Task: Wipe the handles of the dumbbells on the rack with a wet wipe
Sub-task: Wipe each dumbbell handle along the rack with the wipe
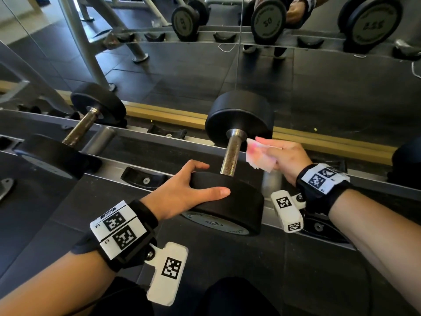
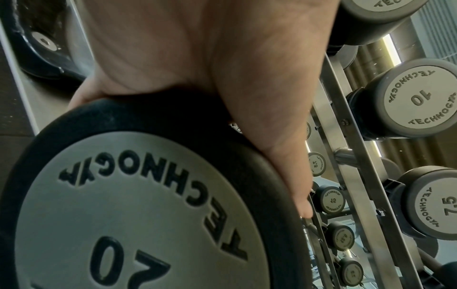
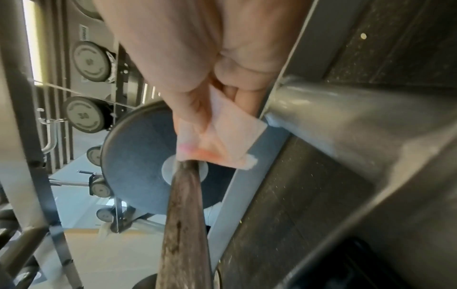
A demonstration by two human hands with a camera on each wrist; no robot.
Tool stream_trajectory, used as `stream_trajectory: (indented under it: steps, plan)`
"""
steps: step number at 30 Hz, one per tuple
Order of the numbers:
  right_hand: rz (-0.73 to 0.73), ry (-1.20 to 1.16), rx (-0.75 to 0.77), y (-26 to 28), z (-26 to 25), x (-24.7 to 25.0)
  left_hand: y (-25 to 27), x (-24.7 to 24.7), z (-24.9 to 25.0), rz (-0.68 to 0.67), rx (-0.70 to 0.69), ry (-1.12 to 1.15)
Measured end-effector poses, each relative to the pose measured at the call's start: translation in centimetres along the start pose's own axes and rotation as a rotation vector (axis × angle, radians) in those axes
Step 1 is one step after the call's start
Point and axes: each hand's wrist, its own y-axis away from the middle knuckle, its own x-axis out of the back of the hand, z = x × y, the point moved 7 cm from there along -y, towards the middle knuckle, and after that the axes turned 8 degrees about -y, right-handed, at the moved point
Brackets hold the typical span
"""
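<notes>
Progress: mid-task | right hand (image 1: 287, 158) fingers pinch wet wipe (image 1: 258, 156) beside handle (image 1: 232, 153) | left hand (image 1: 182, 190) fingers spread, steadying dumbbell (image 1: 227, 201) | neighbouring handle (image 1: 80, 128) apparently unwiped

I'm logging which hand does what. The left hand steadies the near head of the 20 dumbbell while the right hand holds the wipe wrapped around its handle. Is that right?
Not quite. The left hand does steady the near head of the 20 dumbbell, but the wipe in the right hand isn't wrapped around the handle; it is beside it, as the head view shows.
</notes>
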Motion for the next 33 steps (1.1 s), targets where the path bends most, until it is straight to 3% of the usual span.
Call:
stream_trajectory:
  steps: [5,8,11,15,19,24,29,33]
  plan:
    - [-0.263,-0.111,-0.202,1.4,2.9,-3.5,0.1,-0.1,0.1,-0.007,-0.006,0.038]
    - [-0.397,-0.114,-0.247,2.9,3.3,-4.0,0.2,-0.1,0.3,-0.015,-0.011,0.049]
    - [-0.547,0.032,-0.225,4.5,3.0,-4.5,0.2,0.0,0.6,-0.027,-0.016,0.050]
    - [-0.629,0.286,-0.202,5.2,1.3,-4.7,0.0,0.0,0.5,-0.041,-0.023,0.087]
    - [-0.441,0.367,-0.081,3.7,-3.1,-4.7,-0.2,0.0,0.2,-0.039,-0.038,0.125]
    - [-0.222,0.127,-0.057,2.7,-5.0,-5.7,-0.3,0.4,0.0,-0.087,-0.001,0.268]
    - [-0.071,-0.374,-0.164,3.4,-5.2,-8.0,-1.0,3.4,2.1,0.053,-0.117,0.435]
    - [-0.017,-0.384,-0.134,3.4,-6.2,-10.0,-1.9,4.9,3.1,0.101,-0.159,0.549]
